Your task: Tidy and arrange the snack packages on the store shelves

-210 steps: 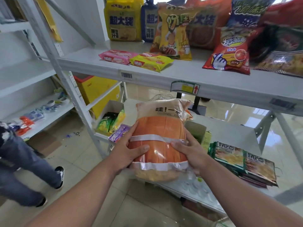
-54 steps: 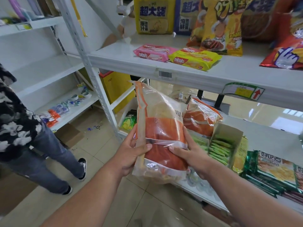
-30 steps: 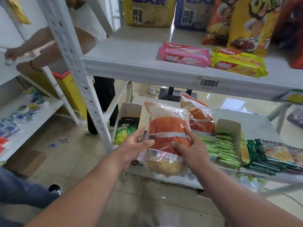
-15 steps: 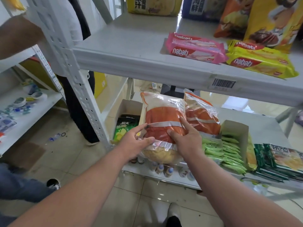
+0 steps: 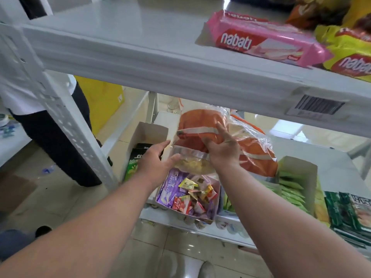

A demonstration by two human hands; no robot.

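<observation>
Orange and clear plastic make up the snack bag (image 5: 197,135) that stands upright on the lower shelf (image 5: 331,157), just under the front lip of the upper shelf (image 5: 160,63). Its see-through bottom shows pale yellow pieces, and a light band crosses the orange middle. The right hand (image 5: 222,149) grasps the bag from the front and right, fingers spread over the orange panel and thumb curled against the plastic. The left hand (image 5: 155,159) presses against the bag's lower left edge with fingers nearly straight and thumb at the clear bottom; it does not close around the bag. A second orange bag (image 5: 255,151) of the same kind leans just to the right, touching the first. In front of the held bag sits an open box of small candy packets (image 5: 190,195), purple, red and yellow. To the left, a white carton (image 5: 148,131) holds dark green packs (image 5: 138,157). To the right, another white carton (image 5: 301,171) holds light green sachets (image 5: 289,189), and dark green packages (image 5: 345,209) are stacked at the far right. On the upper shelf lie a pink nabati wafer pack (image 5: 261,39) and, beside it, a yellow nabati pack (image 5: 349,55); a barcode label (image 5: 317,107) is stuck to that shelf's edge. Behind the perforated white upright (image 5: 60,113), another person in dark trousers (image 5: 54,141) stands on the tiled floor (image 5: 70,197).
</observation>
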